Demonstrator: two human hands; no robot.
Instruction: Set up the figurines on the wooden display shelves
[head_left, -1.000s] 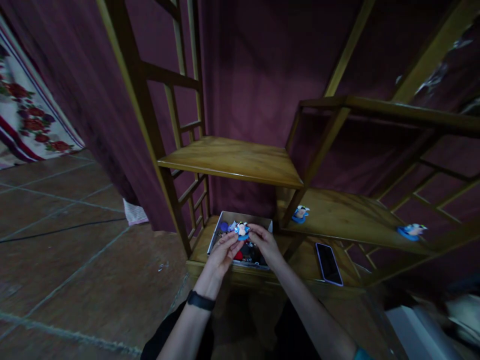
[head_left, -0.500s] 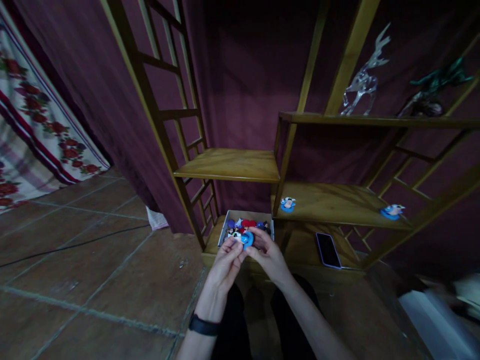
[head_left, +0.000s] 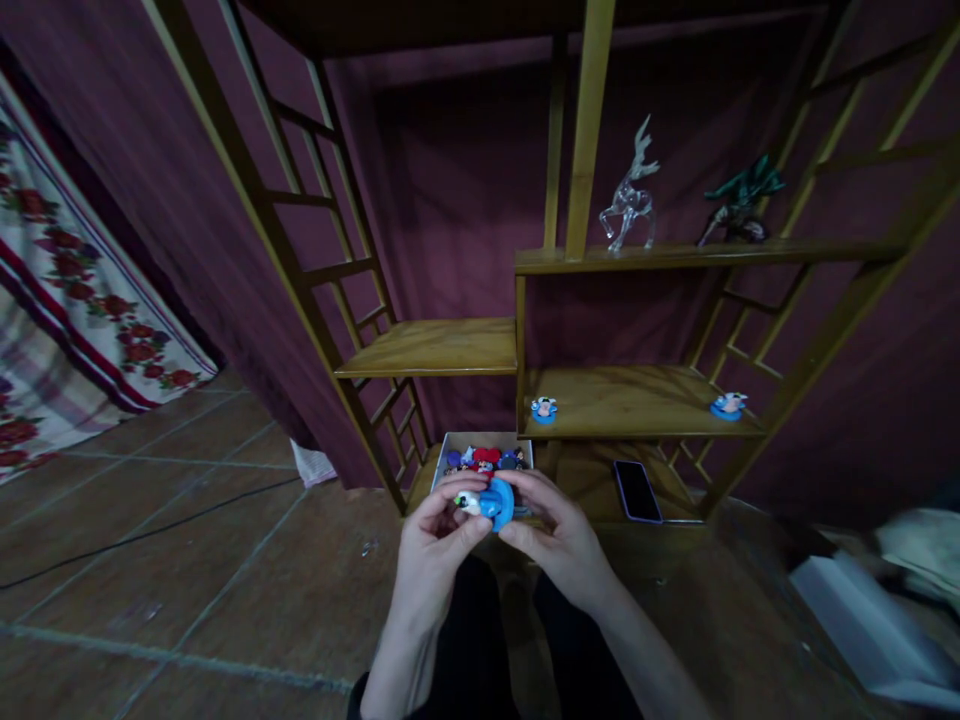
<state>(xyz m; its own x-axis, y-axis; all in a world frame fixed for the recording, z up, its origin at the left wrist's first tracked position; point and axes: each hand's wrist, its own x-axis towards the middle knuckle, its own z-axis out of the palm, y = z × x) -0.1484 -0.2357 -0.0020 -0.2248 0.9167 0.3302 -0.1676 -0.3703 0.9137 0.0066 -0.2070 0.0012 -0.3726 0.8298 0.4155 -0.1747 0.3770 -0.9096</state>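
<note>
Between both hands I hold a small figurine (head_left: 484, 502) with a white head, a blue body and a round blue base; it is tipped on its side. My left hand (head_left: 439, 525) grips the white end with thumb and fingers. Fingers and thumb of my right hand (head_left: 551, 525) close on the edge of the blue base. Just beyond my fingers, a white box (head_left: 448, 452) of several small red, purple and dark figures sits on the bottom shelf, its near side hidden by my hands. Two similar blue-based figurines, one left (head_left: 544, 410) and one right (head_left: 729, 405), stand on the shelf above.
A phone (head_left: 637, 491) lies on the bottom shelf at right. A clear deer figure (head_left: 632, 190) and a dark green ornament (head_left: 742, 200) stand higher up. A wooden upright (head_left: 520, 360) divides the shelves. On the floor are a cable (head_left: 150, 530) and a pale box (head_left: 874, 625).
My hands have come nearer to me with the figurine, which is turned more onto its side. The view has shifted to the right, so the shelves appear further left.
</note>
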